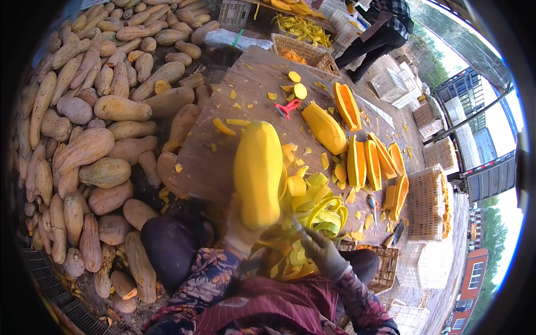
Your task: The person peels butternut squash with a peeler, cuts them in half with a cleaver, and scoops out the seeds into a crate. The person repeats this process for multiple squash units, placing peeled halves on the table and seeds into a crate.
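Observation:
A large peeled yellow squash (257, 171) stands nearly upright over the near part of the wooden board (217, 155). My left hand (240, 228), in a pale glove, holds its lower end. To the right, my right hand (324, 251), gloved too, is closed on a thin tool whose blurred tip points at the squash; its kind is unclear. Long green-yellow peelings (322, 209) are heaped between the hands and beside the squash. Farther up the board lie a red peeler (287, 108), a whole peeled squash (324, 127) and several cut orange squash pieces (356, 163).
Unpeeled squashes (104, 171) are piled on the ground at left. A knife (393, 234) and a small metal tool (372, 206) lie at the board's right edge. Plastic crates (425, 205) line the right side. A basket (305, 58) and a standing person (377, 33) are beyond the board.

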Demonstrator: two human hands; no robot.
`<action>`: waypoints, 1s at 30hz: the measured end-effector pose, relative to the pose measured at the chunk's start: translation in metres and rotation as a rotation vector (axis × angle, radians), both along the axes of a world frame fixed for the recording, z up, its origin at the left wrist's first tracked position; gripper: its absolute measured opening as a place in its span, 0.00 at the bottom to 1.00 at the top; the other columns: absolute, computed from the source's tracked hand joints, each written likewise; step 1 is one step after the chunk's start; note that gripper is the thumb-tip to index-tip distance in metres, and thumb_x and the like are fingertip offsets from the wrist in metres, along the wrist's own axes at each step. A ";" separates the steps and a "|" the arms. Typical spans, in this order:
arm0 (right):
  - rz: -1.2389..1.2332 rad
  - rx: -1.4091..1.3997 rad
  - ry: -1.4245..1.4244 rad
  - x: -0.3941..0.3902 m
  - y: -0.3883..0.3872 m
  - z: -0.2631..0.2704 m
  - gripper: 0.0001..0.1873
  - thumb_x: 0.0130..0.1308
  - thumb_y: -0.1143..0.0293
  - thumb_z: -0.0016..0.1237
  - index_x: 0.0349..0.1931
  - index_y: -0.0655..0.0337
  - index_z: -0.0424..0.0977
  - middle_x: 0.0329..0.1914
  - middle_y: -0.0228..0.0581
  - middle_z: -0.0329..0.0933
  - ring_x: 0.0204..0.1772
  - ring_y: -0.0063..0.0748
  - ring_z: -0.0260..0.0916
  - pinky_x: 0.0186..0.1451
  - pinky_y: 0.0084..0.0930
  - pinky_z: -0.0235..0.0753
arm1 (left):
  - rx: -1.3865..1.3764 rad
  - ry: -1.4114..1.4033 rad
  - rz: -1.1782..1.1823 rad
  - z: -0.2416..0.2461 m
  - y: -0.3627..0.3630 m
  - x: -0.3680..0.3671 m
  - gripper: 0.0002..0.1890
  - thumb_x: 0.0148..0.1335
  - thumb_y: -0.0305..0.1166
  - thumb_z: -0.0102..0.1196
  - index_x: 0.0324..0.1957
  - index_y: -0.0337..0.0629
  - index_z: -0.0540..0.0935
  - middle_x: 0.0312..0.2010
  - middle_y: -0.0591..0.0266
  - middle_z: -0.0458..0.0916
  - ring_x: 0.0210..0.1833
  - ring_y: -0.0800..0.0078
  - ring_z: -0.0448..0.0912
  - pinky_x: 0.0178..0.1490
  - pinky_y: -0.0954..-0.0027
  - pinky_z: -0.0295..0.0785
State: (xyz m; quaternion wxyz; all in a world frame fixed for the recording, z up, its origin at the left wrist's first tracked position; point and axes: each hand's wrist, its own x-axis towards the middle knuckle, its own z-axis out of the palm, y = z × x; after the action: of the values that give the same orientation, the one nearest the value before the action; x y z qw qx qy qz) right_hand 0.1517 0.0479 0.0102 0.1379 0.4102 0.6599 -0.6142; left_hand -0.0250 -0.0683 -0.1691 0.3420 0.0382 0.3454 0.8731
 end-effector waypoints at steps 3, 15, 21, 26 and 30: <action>0.065 0.455 0.222 -0.093 0.049 0.003 0.31 0.77 0.53 0.50 0.71 0.65 0.67 0.45 0.43 0.81 0.44 0.27 0.75 0.49 0.27 0.76 | -0.012 0.056 -0.046 -0.004 0.002 -0.001 0.29 0.70 0.55 0.59 0.64 0.48 0.77 0.58 0.56 0.84 0.59 0.54 0.83 0.57 0.45 0.81; 0.488 0.507 0.104 0.022 -0.031 -0.041 0.30 0.79 0.56 0.47 0.76 0.53 0.61 0.58 0.63 0.79 0.60 0.56 0.80 0.59 0.43 0.80 | 0.411 -0.537 -0.075 0.013 0.000 0.004 0.29 0.67 0.55 0.62 0.62 0.49 0.79 0.58 0.60 0.84 0.58 0.59 0.83 0.57 0.50 0.81; 0.043 0.329 0.252 -0.042 -0.002 0.002 0.30 0.78 0.56 0.49 0.73 0.64 0.64 0.56 0.56 0.82 0.63 0.43 0.80 0.59 0.28 0.80 | 0.252 -0.117 -0.156 0.001 -0.001 -0.004 0.29 0.67 0.54 0.63 0.63 0.49 0.78 0.58 0.61 0.83 0.60 0.60 0.82 0.61 0.50 0.79; 0.298 0.990 0.327 -0.176 0.052 -0.014 0.31 0.76 0.50 0.46 0.69 0.63 0.67 0.46 0.65 0.83 0.51 0.69 0.80 0.52 0.52 0.80 | 0.378 -0.353 -0.118 -0.009 0.008 0.003 0.29 0.71 0.57 0.57 0.63 0.49 0.76 0.54 0.60 0.83 0.55 0.61 0.83 0.45 0.56 0.84; 0.286 0.888 0.296 -0.102 0.011 -0.029 0.29 0.74 0.53 0.50 0.69 0.58 0.67 0.40 0.68 0.82 0.45 0.67 0.81 0.48 0.54 0.80 | 0.176 -0.139 -0.098 -0.007 0.003 0.006 0.28 0.71 0.57 0.58 0.62 0.49 0.77 0.56 0.61 0.83 0.58 0.60 0.82 0.56 0.51 0.81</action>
State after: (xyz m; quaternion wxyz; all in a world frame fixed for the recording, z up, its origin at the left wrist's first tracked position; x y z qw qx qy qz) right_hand 0.0499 0.0592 -0.0188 -0.0628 0.2430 0.9204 -0.2998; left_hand -0.0194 -0.0650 -0.1759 0.4027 0.0242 0.2404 0.8829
